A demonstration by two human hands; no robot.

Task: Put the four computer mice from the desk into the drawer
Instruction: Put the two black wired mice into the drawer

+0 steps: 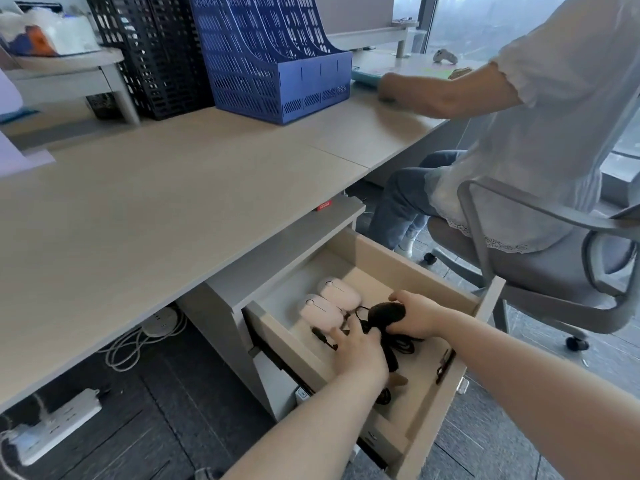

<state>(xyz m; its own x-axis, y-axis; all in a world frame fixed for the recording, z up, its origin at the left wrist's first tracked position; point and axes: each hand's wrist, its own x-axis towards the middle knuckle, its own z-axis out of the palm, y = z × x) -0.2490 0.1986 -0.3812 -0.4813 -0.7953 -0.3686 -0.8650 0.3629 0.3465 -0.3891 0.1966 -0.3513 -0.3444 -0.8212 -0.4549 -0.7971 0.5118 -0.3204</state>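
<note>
The open drawer [388, 258] juts out from under the desk [145, 202]. Two pale pink mice [320, 311] [341, 295] lie side by side at its back left. My right hand [417, 317] is shut on a black wired mouse [386, 315] inside the drawer. My left hand [360, 349] rests over a tangle of black cable [401, 344], partly hiding another dark object beneath it. I cannot tell whether that hand grips anything. No mouse shows on the desk top.
Blue [277, 53] and black file racks [152, 53] stand at the desk's back. A seated person in an office chair [519, 258] is close on the right of the drawer. Power strips [55, 427] and white cables lie on the floor under the desk.
</note>
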